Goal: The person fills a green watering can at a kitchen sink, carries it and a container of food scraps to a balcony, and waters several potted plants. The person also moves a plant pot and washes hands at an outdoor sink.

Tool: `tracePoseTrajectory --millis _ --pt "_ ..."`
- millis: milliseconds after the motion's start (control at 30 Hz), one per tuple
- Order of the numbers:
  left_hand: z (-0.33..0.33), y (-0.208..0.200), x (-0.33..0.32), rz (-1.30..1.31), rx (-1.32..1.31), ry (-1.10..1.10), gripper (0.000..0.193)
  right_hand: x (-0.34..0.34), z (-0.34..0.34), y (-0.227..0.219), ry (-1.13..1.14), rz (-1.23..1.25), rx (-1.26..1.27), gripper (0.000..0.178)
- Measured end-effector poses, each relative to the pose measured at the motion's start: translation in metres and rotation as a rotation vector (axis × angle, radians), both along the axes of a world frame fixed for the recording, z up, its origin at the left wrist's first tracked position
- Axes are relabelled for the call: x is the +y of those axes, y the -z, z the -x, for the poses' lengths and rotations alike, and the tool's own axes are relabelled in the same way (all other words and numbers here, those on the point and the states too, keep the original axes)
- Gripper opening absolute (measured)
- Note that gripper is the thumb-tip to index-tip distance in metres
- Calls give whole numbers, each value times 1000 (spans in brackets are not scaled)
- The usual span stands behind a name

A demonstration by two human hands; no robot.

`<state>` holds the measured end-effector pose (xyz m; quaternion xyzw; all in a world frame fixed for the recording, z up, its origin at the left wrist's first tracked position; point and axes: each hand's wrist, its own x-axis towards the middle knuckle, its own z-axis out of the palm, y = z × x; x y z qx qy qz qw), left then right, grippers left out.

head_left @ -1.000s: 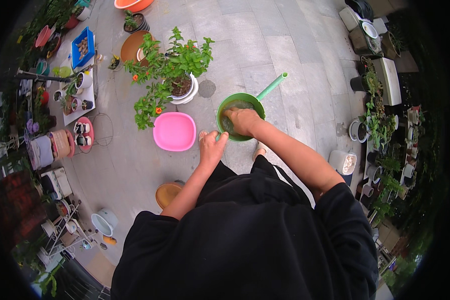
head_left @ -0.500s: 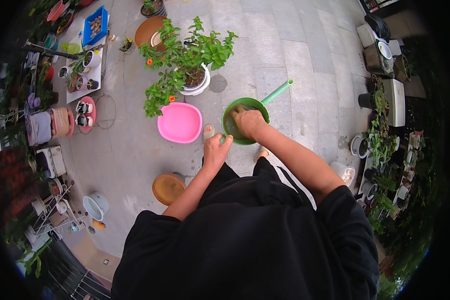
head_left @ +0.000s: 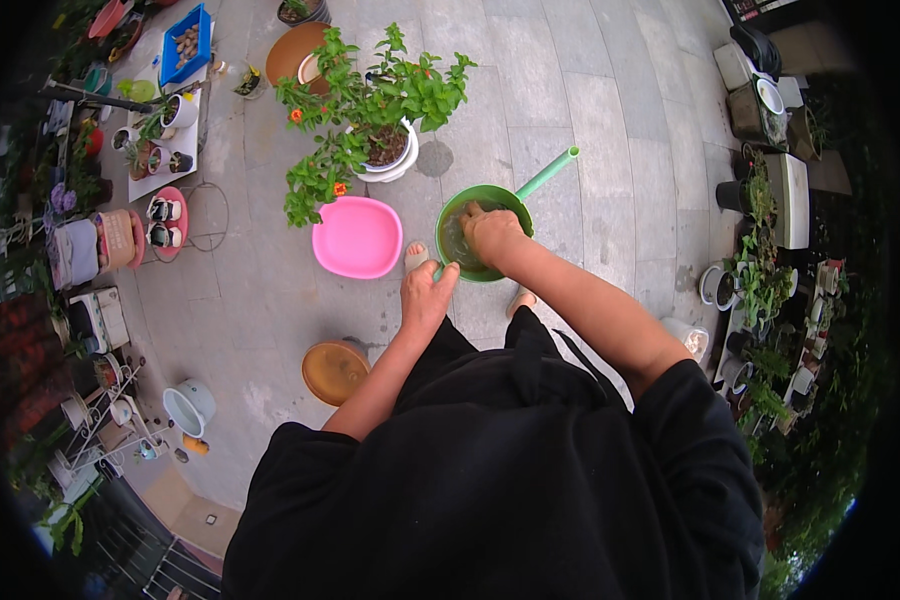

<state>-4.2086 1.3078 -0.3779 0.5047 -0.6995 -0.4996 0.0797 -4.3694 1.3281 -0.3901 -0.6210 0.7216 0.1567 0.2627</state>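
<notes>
A green watering can point(head_left: 522, 222) with a long pale-green spout point(head_left: 550, 172) is held in front of me, its wide round mouth facing up. Cloudy water point(head_left: 454, 238) fills part of it. My left hand point(head_left: 429, 298) is closed round the can's handle at the near left side. Into the water reaches my right hand point(head_left: 492, 238), its fingers stretched downward and apart, partly hidden below the surface. I see nothing held in it. Left of the can lies a pink basin point(head_left: 358, 238) on the paving.
Beyond the basin stands a leafy potted plant point(head_left: 378, 125) with orange flowers. A brown round dish point(head_left: 336, 372) sits near my left forearm, a pale bucket point(head_left: 190, 408) farther left. Potted plants point(head_left: 762, 260) line the right side. A blue crate point(head_left: 187, 45) stands far left.
My right hand has shifted slightly within the water. The can and both hands sit a little higher and farther left in view; the whole scene has shifted slightly too.
</notes>
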Motion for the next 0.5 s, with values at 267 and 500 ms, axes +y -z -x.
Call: tracePoseTrajectory --millis 267,500 --pt "0 -1 2 -12 0 -8 34 0 -7 11 -58 -271 -297 33" --pt "-4 2 -2 -21 31 -44 37 -2 -5 6 -35 -23 48 35"
